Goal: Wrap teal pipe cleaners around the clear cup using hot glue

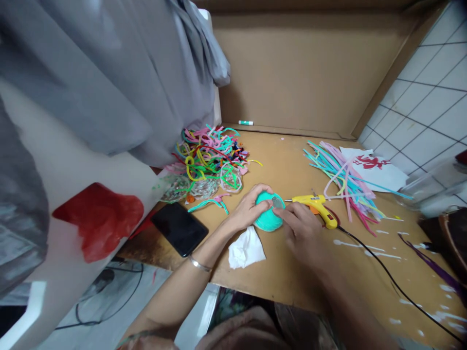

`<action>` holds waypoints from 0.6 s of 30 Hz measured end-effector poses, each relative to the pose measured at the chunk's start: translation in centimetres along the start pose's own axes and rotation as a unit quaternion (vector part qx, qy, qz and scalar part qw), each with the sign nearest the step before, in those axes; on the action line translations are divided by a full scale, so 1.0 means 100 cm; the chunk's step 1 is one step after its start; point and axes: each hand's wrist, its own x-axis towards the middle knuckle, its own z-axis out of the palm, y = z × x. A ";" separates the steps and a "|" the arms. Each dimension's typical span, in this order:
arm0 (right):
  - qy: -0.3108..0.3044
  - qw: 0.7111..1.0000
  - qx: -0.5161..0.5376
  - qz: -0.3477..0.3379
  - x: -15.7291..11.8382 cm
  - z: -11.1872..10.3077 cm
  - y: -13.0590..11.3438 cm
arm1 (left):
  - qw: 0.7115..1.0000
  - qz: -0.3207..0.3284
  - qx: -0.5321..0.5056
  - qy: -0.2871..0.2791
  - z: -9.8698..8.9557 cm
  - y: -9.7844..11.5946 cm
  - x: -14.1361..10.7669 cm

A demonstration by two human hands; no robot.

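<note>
My left hand grips a round turquoise piece that looks wound from pipe cleaner, its thumb lying across the top. A small greyish patch shows near the piece's upper right part. At that patch the fingertips of my right hand are pinched together, pressing on the piece's right edge; whether anything small sits between them is hidden. Just beyond the right hand lies a yellow glue gun, its nozzle pointing left toward the turquoise piece. A crumpled white tissue rests on the table below the left hand.
A tangled heap of coloured pipe cleaners lies at the back left, near a black phone. Straight pipe cleaners spread over white paper on the right. The glue gun's black cord runs toward the lower right. A glue stick lies at the back.
</note>
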 end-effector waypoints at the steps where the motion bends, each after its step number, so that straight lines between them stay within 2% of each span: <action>1: 0.001 1.000 0.002 0.000 0.000 0.000 0.000 | 1.000 0.000 -0.001 0.000 0.000 0.000 0.000; 10: -0.005 1.000 -0.010 0.005 0.000 0.000 0.000 | 0.999 0.034 -0.010 0.016 0.001 -0.009 0.003; 18: -0.013 0.999 -0.033 0.005 0.000 0.000 0.001 | 0.998 0.056 0.013 0.005 0.000 -0.011 0.003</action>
